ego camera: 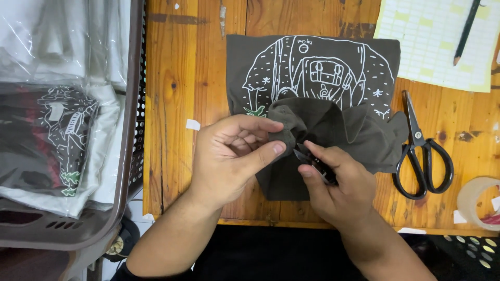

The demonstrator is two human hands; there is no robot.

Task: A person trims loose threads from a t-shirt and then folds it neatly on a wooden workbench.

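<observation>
The person is working on a dark olive T-shirt (312, 78) that is lying folded on the wooden table (182, 104), its white line-drawn print facing up. The near edge of the shirt is being lifted and bunched toward the person, probably so that a small spot of the fabric is standing clear of the layers beneath it.

The left hand (234, 156) is pinching that raised fold between thumb and forefinger, the other fingers curling loosely behind; the pinch is narrow and closed on the cloth, seemingly to keep it taut. The right hand (333, 182), just right of the pinched fold, is wrapping around a small dark tool (317, 166) whose tip is meeting the fabric beside the left thumb. What kind of tool it is cannot be told, since the fingers are hiding most of it.

Right of the shirt, black scissors (422, 151) are lying closed on the table, within easy reach. Further right, a roll of clear tape (479, 203) is sitting at the table edge. Beyond the shirt's far right corner, a pencil (466, 31) is resting on a yellow-and-white sheet (427, 47). Left of the shirt, off the table, a grey plastic basket (130, 156) is holding bagged shirts (52, 140) in clear wrapping.
</observation>
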